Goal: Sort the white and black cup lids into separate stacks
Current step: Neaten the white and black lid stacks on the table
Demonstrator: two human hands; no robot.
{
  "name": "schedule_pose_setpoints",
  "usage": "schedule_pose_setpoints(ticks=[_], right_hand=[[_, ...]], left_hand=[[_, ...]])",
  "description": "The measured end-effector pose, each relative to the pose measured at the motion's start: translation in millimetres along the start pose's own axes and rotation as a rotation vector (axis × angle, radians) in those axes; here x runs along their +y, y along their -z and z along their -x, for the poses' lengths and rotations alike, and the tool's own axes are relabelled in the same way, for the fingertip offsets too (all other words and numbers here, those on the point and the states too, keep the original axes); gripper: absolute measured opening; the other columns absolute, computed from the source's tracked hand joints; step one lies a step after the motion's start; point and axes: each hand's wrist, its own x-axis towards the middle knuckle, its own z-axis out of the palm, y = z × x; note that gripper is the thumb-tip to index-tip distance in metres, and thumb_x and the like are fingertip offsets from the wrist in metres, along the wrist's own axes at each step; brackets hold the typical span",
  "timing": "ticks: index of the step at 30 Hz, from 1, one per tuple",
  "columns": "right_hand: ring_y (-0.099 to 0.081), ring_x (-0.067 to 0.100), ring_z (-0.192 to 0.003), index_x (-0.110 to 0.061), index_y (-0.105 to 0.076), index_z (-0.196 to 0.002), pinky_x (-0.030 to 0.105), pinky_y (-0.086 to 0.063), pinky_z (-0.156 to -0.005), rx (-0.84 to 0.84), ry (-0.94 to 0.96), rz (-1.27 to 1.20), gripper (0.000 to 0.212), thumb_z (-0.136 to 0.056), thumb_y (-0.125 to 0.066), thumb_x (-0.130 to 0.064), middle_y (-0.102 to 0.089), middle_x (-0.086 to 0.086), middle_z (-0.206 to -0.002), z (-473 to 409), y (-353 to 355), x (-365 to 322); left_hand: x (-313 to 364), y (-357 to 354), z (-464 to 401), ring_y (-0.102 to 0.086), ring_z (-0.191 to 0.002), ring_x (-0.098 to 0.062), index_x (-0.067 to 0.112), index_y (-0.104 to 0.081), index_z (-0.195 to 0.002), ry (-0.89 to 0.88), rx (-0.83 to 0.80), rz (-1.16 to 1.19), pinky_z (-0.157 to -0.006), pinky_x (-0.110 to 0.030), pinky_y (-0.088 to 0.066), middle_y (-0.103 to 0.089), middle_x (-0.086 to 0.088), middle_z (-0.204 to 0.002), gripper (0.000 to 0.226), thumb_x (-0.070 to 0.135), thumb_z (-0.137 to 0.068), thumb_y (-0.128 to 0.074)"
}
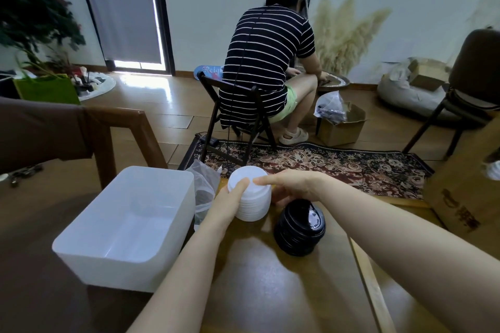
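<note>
A stack of several white cup lids (253, 204) stands on the wooden table (270, 286), slightly tilted. My left hand (228, 201) holds its left side, thumb near the top lid. My right hand (289, 184) reaches in from the right, its fingers touching the top edge of the white stack. A stack of several black lids (299, 227) stands just right of and nearer than the white one, below my right wrist, touched by neither hand.
A translucent white plastic bin (124, 227) sits at the left of the table, a clear plastic bag (204, 184) behind it. A cardboard box (465, 192) stands at the right. Beyond the table a person sits on a folding chair (235, 121).
</note>
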Motion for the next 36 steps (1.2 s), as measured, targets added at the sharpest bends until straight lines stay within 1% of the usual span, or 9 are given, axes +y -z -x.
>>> schedule_pose_setpoints(ticks=[3, 7, 14, 19, 23, 24, 27, 31, 36], right_hand=[[-0.062, 0.022, -0.102, -0.009, -0.052, -0.137, 0.030, -0.052, -0.091, 0.011, -0.006, 0.011, 0.071, -0.085, -0.064, -0.055, -0.064, 0.011, -0.123, -3, 1, 2], [-0.059, 0.025, -0.114, -0.009, -0.053, -0.135, 0.033, -0.051, -0.097, 0.018, 0.015, -0.016, 0.067, -0.082, -0.071, -0.047, -0.063, 0.013, -0.123, -4, 5, 4], [-0.066, 0.019, -0.104, -0.014, -0.057, -0.125, 0.032, -0.051, -0.094, -0.006, 0.255, -0.229, 0.048, -0.082, -0.075, -0.028, -0.068, 0.006, -0.118, 23, 5, -8], [-0.063, 0.026, -0.115, -0.025, -0.054, -0.131, 0.045, -0.049, -0.101, 0.036, 0.493, -0.182, 0.062, -0.075, -0.081, -0.029, -0.066, 0.004, -0.123, 89, 18, -4], [-0.058, 0.014, -0.122, -0.025, -0.047, -0.139, 0.036, -0.050, -0.099, 0.146, 0.557, -0.137, 0.071, -0.075, -0.078, -0.022, -0.061, -0.002, -0.132, 153, 31, 44], [-0.057, 0.012, -0.123, -0.025, -0.046, -0.140, 0.034, -0.050, -0.098, 0.183, 0.550, -0.147, 0.074, -0.074, -0.079, -0.020, -0.060, -0.005, -0.133, 167, 31, 60], [-0.055, 0.008, -0.123, -0.028, -0.043, -0.140, 0.029, -0.051, -0.095, 0.300, 0.500, -0.168, 0.081, -0.070, -0.082, -0.019, -0.056, -0.008, -0.134, 197, 30, 116], [-0.045, -0.001, -0.130, -0.023, -0.035, -0.145, 0.028, -0.043, -0.107, 0.405, 0.415, -0.098, 0.091, -0.069, -0.086, -0.018, -0.042, -0.004, -0.144, 218, 19, 185], [-0.031, -0.002, -0.138, -0.034, -0.025, -0.146, 0.028, -0.037, -0.111, 0.498, 0.416, 0.020, 0.097, -0.067, -0.082, -0.041, -0.028, -0.012, -0.147, 220, 10, 228]], left_hand=[[0, 1, -5, -0.051, -0.126, -0.029, 0.020, -0.042, -0.148, 0.006, -0.012, -0.067, -0.111, -0.049, -0.040, -0.053, -0.009, -0.141, 0.057, 0.043, -0.097, -0.051], [-5, -4, -9, -0.054, -0.119, -0.028, 0.018, -0.045, -0.142, -0.044, 0.024, -0.057, -0.107, -0.050, -0.043, -0.056, -0.008, -0.133, 0.054, 0.039, -0.094, -0.055], [-2, 0, 9, -0.058, -0.120, -0.028, 0.028, -0.060, -0.131, -0.273, 0.110, 0.115, -0.103, -0.055, -0.048, -0.057, -0.009, -0.133, 0.083, 0.061, -0.056, -0.069], [22, -12, 55, -0.047, -0.134, -0.013, 0.030, -0.046, -0.146, -0.548, 0.091, 0.008, -0.109, -0.042, -0.045, -0.047, 0.003, -0.147, 0.090, 0.063, -0.065, -0.069], [19, -51, 100, -0.033, -0.136, 0.007, 0.039, -0.040, -0.147, -0.668, -0.070, -0.096, -0.102, -0.009, -0.038, -0.031, 0.016, -0.153, 0.082, 0.054, -0.072, -0.071], [14, -64, 109, -0.030, -0.136, 0.011, 0.044, -0.038, -0.146, -0.688, -0.114, -0.115, -0.101, -0.008, -0.037, -0.029, 0.018, -0.154, 0.079, 0.052, -0.074, -0.071], [-8, -103, 123, -0.024, -0.143, 0.003, 0.056, -0.033, -0.141, -0.680, -0.250, -0.189, -0.111, -0.023, -0.034, -0.025, 0.018, -0.156, 0.075, 0.050, -0.079, -0.074], [-45, -142, 126, -0.029, -0.143, 0.000, 0.038, -0.031, -0.153, -0.587, -0.423, -0.309, -0.117, -0.035, -0.035, -0.028, 0.019, -0.152, 0.089, 0.038, -0.079, -0.081], [-67, -166, 127, -0.025, -0.143, 0.000, 0.031, -0.022, -0.157, -0.623, -0.476, -0.422, -0.116, -0.038, -0.036, -0.017, 0.028, -0.154, 0.097, 0.030, -0.080, -0.080]])
